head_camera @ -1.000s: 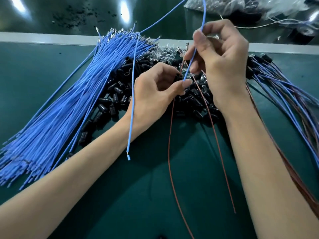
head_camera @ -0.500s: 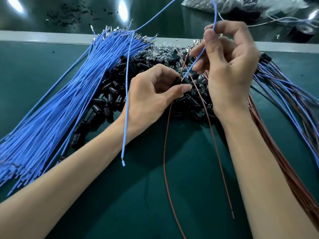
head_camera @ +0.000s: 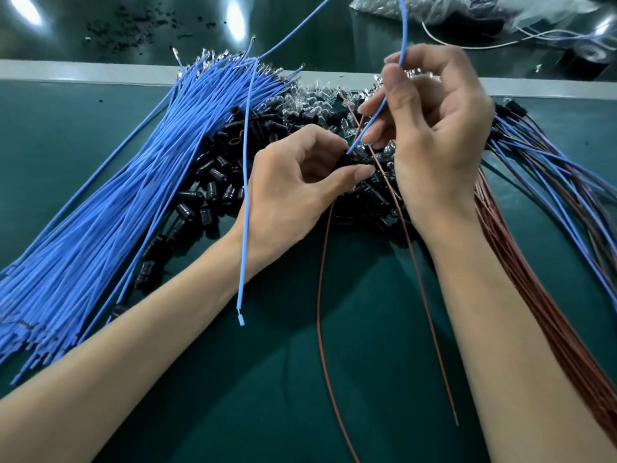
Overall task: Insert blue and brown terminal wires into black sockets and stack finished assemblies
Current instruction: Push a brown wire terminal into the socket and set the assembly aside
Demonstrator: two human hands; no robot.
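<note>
Green bench mat [head_camera: 384, 379]: left hand [head_camera: 293, 182] pinches black socket [head_camera: 347, 159], mostly hidden. Right hand [head_camera: 430, 128] grips blue wire [head_camera: 374, 120], axis slanting down-left, tip at the socket mouth; seated or not, can't tell. Finished assemblies [head_camera: 547, 168] far right

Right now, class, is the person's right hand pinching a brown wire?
No: the right hand pinches a blue wire between thumb and fingers, its lower end aimed at the black socket held in the left hand.
</note>
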